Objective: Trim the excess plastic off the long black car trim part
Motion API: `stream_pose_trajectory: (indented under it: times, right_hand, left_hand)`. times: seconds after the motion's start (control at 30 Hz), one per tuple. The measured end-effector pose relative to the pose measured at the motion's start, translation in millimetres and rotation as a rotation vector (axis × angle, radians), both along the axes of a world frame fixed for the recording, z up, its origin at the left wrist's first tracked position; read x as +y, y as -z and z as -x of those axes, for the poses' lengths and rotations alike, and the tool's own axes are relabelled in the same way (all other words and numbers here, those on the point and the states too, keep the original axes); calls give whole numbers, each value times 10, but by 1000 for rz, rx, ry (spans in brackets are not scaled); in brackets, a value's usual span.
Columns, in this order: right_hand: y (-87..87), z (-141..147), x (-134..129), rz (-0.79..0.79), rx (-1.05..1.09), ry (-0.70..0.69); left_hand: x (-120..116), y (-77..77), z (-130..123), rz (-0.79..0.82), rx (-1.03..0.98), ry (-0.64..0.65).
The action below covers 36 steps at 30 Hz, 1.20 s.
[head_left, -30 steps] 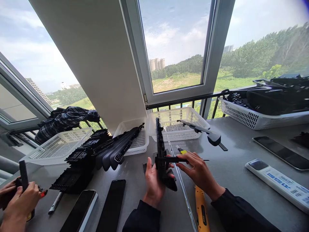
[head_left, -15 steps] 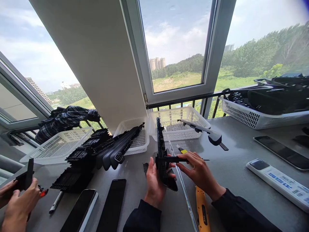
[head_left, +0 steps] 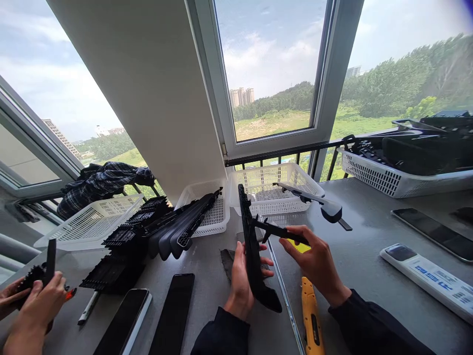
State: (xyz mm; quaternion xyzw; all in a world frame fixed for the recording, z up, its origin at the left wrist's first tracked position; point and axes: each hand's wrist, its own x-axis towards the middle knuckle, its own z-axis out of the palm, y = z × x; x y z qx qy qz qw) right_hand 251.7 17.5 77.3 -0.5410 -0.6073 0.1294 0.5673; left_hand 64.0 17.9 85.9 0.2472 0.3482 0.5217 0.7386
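My left hand (head_left: 241, 282) is wrapped round a long black plastic trim part (head_left: 253, 256), which stands nearly upright with its wide foot toward me. Between thumb and fingers, my right hand (head_left: 318, 261) pinches a black caliper (head_left: 283, 230). The caliper's jaws point left and overlap the trim part's edge; whether they touch it I cannot tell. Under my right hand shows a yellow piece (head_left: 300, 245), mostly covered. A dark scrap of cloth (head_left: 228, 261) lies beside my left hand. Right of the trim part runs a thin metal strip (head_left: 284, 296) along the table.
A yellow-orange utility knife (head_left: 311, 315) lies near my right forearm. White baskets (head_left: 314, 190) line the window side, one with a silver-black part (head_left: 325, 207) across it. Stacked black trim (head_left: 173, 234) and phones (head_left: 172, 313) lie left. Another person's hands (head_left: 42, 301) work at far left.
The caliper has come away from across the trim part, tilting and moving right with my right hand. My left hand has turned the trim part, showing a smoother side.
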Motion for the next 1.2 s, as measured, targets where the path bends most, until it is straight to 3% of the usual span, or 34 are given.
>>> stream_pose_trajectory:
  times: [0.17, 0.3, 0.63, 0.83, 1.2]
  right_hand:
    - [17, -25, 36, 27, -1, 57]
    - [7, -3, 25, 16, -23, 27]
    - [15, 13, 17, 22, -89, 10]
    - [-2, -52, 28, -29, -162, 28]
    - [-11, -55, 31, -84, -210, -32]
  left_hand:
    - [42, 56, -5, 44, 12, -15]
    - [83, 100, 16, 87, 38, 29]
    - [39, 33, -21, 2, -18, 153]
    - [55, 69, -7, -41, -70, 184]
    - [70, 72, 12, -8, -73, 151]
